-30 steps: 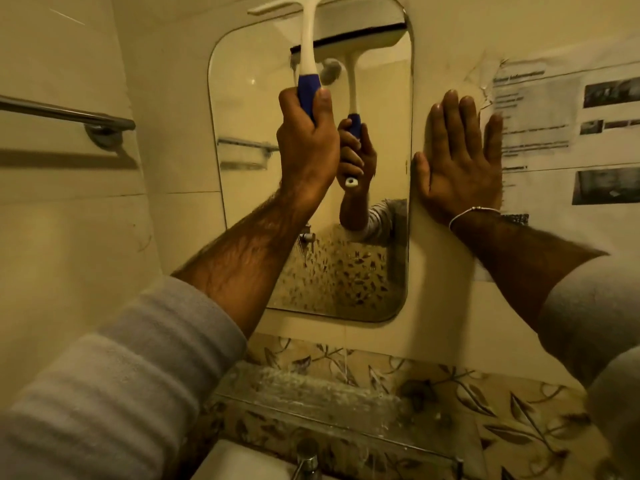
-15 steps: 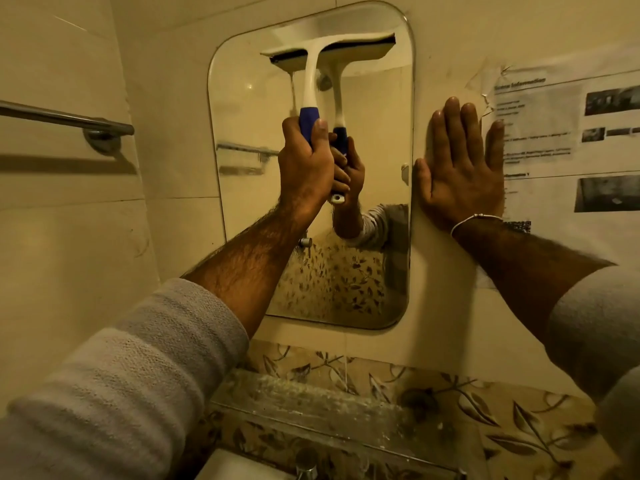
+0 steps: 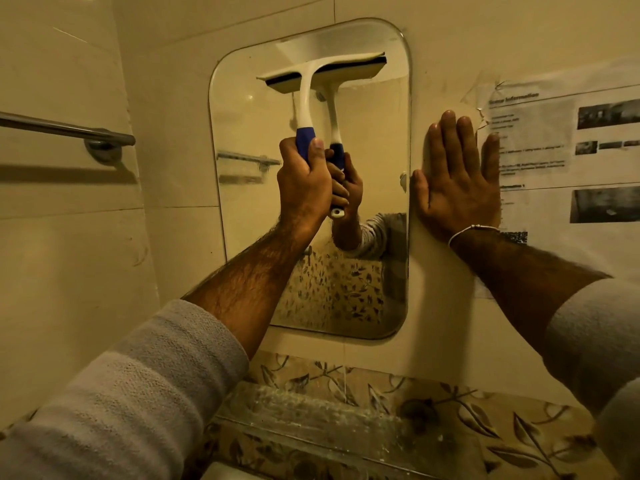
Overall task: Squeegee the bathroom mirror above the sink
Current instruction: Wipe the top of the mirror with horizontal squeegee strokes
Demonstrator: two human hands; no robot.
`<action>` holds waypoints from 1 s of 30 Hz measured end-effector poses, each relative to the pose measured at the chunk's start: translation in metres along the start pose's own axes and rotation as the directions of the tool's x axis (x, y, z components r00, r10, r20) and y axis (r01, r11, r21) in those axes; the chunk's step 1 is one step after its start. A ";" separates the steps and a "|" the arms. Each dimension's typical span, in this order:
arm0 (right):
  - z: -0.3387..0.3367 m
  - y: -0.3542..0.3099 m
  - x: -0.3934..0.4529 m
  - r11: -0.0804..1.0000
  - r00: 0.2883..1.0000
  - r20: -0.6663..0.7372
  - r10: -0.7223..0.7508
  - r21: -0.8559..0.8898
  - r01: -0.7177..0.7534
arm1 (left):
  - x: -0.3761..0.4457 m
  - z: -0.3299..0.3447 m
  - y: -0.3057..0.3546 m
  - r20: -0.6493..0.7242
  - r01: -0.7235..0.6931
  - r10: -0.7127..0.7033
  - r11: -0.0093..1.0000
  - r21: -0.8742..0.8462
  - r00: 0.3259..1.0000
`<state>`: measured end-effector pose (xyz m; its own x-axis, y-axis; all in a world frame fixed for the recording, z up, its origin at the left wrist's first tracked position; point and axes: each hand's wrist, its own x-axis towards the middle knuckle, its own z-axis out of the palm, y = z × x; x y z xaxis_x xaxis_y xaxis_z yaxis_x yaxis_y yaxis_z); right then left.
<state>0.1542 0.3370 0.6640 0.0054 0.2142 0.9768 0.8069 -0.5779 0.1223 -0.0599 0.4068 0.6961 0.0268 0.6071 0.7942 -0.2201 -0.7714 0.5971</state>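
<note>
A rounded rectangular mirror (image 3: 242, 202) hangs on the tiled wall. My left hand (image 3: 303, 188) grips the blue handle of a white squeegee (image 3: 305, 98). Its black-edged blade lies across the upper part of the glass, tilted up to the right. The mirror reflects the squeegee and my hand. My right hand (image 3: 457, 181) rests flat on the wall just right of the mirror, fingers spread and pointing up, holding nothing. The sink is almost out of view at the bottom edge.
A metal towel bar (image 3: 65, 129) runs along the left wall. A printed paper sheet (image 3: 568, 161) is taped to the wall right of my right hand. Below the mirror a glass shelf (image 3: 311, 420) juts out over floral tiles.
The squeegee has come down the mirror from the top edge, my left hand moving down with it. My right hand has stayed flat on the wall.
</note>
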 end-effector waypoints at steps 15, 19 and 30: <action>-0.001 0.000 0.000 1.000 1.000 -0.002 -0.003 0.013 0.003 | 0.005 0.000 0.003 0.019 -0.015 0.014 1.000 0.016 1.000; -0.002 -0.001 0.000 1.000 1.000 0.008 0.001 0.014 -0.001 | 0.003 0.000 0.002 0.032 -0.011 0.010 1.000 0.020 0.999; -0.008 -0.002 0.001 1.000 0.999 0.048 0.002 0.018 -0.003 | -0.030 -0.009 -0.022 0.073 0.016 -0.019 0.999 0.039 0.997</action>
<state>0.1482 0.3322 0.6658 0.0353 0.2503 0.9675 0.8172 -0.5645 0.1163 -0.0646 0.4073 0.6586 0.1021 0.6061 0.7888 -0.1811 -0.7684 0.6138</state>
